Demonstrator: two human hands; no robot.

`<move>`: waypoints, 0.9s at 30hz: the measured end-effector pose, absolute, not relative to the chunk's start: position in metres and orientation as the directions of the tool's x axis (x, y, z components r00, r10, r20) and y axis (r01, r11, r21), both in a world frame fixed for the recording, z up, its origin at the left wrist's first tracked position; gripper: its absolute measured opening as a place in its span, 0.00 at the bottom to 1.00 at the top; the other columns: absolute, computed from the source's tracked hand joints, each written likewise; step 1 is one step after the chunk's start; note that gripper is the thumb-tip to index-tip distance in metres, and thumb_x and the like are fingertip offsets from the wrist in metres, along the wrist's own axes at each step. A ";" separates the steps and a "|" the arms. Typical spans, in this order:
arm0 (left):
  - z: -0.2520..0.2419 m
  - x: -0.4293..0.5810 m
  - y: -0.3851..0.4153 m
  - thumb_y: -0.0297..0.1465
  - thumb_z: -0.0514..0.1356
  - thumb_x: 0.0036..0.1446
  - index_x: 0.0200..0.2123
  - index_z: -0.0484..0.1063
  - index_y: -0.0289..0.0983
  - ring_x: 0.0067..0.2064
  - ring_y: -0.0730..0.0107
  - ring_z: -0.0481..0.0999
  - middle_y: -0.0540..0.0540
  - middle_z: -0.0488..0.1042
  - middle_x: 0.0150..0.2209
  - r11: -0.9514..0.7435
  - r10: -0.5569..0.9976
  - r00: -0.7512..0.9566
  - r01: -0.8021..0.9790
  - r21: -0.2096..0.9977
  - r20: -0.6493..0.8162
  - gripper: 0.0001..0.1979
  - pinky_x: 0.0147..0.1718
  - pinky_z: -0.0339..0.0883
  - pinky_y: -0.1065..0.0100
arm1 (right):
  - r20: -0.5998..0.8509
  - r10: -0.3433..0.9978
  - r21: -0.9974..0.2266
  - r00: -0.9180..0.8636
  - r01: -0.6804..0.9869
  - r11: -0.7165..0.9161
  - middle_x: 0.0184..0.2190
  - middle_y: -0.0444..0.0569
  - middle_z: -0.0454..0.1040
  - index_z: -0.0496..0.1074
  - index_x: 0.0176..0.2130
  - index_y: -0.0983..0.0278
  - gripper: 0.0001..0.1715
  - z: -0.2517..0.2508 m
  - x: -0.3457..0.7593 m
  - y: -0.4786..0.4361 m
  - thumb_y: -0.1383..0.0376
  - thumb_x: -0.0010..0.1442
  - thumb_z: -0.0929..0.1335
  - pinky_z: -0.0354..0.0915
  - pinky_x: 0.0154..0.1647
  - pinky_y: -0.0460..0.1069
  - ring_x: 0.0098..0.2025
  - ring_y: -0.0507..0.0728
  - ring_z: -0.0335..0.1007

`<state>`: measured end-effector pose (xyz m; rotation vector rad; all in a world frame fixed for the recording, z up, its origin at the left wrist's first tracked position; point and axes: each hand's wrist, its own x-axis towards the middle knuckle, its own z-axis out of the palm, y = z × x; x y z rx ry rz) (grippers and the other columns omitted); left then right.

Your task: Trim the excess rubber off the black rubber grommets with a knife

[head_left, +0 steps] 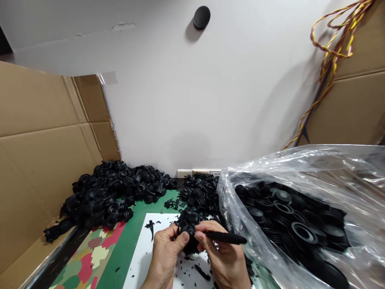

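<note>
My left hand pinches a black ribbed rubber part between thumb and fingers. In my right hand is a slim black pen-shaped tool, its back end pointing right. The tool's tip meets the rubber part behind my fingers, so I cannot make out what kind of tip it has. Under both hands lies a white sheet strewn with black rubber scraps. A heap of black trimmings rises just beyond the hands.
Many black ribbed rubber parts are piled at the left against a cardboard panel. At the right, a clear plastic bag holds more rubber parts. Behind stands a white wall with a power strip; twisted wires hang at right.
</note>
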<state>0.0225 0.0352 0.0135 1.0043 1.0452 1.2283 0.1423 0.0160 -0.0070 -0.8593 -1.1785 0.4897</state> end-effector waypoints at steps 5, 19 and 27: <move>0.011 0.022 0.033 0.44 0.73 0.32 0.14 0.74 0.32 0.26 0.72 0.61 0.50 0.67 0.20 0.049 0.998 0.054 -0.161 0.986 -0.041 0.20 0.26 0.56 0.72 | 0.866 0.495 -0.470 0.076 0.464 0.751 0.27 0.49 0.74 0.72 0.35 0.63 0.09 0.001 0.155 0.016 0.72 0.61 0.63 0.70 0.25 0.44 0.26 0.53 0.73; 0.001 0.017 0.038 0.44 0.73 0.32 0.16 0.73 0.33 0.19 0.74 0.63 0.53 0.63 0.14 0.205 0.976 0.127 -0.270 0.941 -0.176 0.20 0.22 0.56 0.71 | 0.622 0.724 -0.780 0.298 0.318 0.539 0.27 0.47 0.75 0.73 0.31 0.62 0.08 0.007 0.180 0.020 0.61 0.57 0.67 0.68 0.25 0.47 0.24 0.54 0.70; 0.012 0.018 0.038 0.42 0.73 0.33 0.22 0.76 0.33 0.19 0.77 0.61 0.51 0.70 0.17 0.299 0.954 0.109 -0.413 0.860 -0.279 0.19 0.19 0.51 0.73 | 0.372 0.894 -0.925 0.251 0.019 0.380 0.27 0.47 0.72 0.71 0.33 0.63 0.13 0.011 0.171 0.014 0.57 0.60 0.64 0.67 0.28 0.49 0.26 0.55 0.69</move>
